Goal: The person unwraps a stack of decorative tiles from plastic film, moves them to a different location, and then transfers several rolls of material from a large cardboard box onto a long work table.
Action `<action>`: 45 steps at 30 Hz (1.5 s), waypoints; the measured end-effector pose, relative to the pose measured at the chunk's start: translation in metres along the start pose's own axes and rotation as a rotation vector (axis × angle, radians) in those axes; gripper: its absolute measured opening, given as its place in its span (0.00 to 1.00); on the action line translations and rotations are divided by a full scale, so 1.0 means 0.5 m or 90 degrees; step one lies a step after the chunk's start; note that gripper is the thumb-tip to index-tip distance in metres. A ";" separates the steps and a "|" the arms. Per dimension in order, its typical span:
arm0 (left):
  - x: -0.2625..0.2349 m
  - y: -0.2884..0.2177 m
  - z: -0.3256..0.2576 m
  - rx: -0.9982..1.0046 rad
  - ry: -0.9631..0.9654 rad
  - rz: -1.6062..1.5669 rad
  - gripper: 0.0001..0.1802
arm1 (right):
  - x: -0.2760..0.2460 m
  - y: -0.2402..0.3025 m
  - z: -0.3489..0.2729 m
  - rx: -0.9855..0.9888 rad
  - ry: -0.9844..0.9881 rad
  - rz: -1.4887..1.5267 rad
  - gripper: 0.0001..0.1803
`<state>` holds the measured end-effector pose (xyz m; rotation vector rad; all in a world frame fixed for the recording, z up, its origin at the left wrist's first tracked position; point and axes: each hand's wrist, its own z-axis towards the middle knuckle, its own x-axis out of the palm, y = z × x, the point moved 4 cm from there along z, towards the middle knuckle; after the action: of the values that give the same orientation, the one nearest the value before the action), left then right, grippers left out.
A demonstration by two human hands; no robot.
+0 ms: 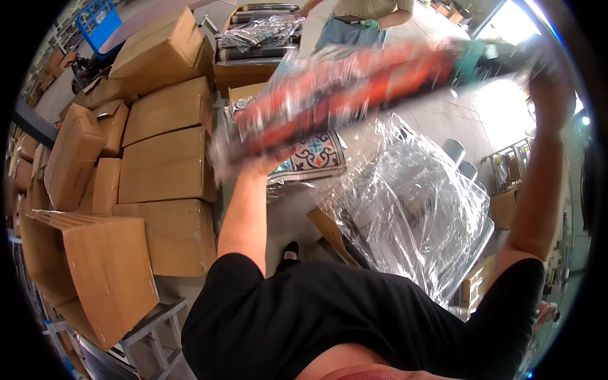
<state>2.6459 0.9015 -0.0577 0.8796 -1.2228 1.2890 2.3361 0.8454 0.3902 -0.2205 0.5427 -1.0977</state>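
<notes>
A long plastic-wrapped bundle (354, 95), red, black and teal and blurred by motion, is held up slantwise before me. It looks like a rolled mat. My left hand (269, 163) grips it from below near its lower left end, with most of the fingers hidden behind it. At its raised right end is my right hand (550, 76), arm lifted high; its fingers are smeared by motion. Beneath the bundle lies a patterned mat (320, 155) with a scroll design in plastic. Crumpled clear plastic film (424, 202) covers a grey stack to the right.
Brown cardboard boxes (164, 164) are piled along the left, with an open carton (111, 272) nearest. Wrapped rolls fill a box (250, 66) at the back. Beyond the bundle stands another person (364, 25), one hand in a green glove. A blue frame (98, 25) stands far left.
</notes>
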 end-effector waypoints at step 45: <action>-0.456 -0.299 0.012 0.235 -0.852 1.175 0.21 | 0.194 0.430 -0.868 0.183 0.941 0.397 0.25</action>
<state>2.8199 0.8276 -0.2543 0.6859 -3.3581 2.4250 2.3120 0.8967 -0.1005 1.0510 1.5967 -0.5387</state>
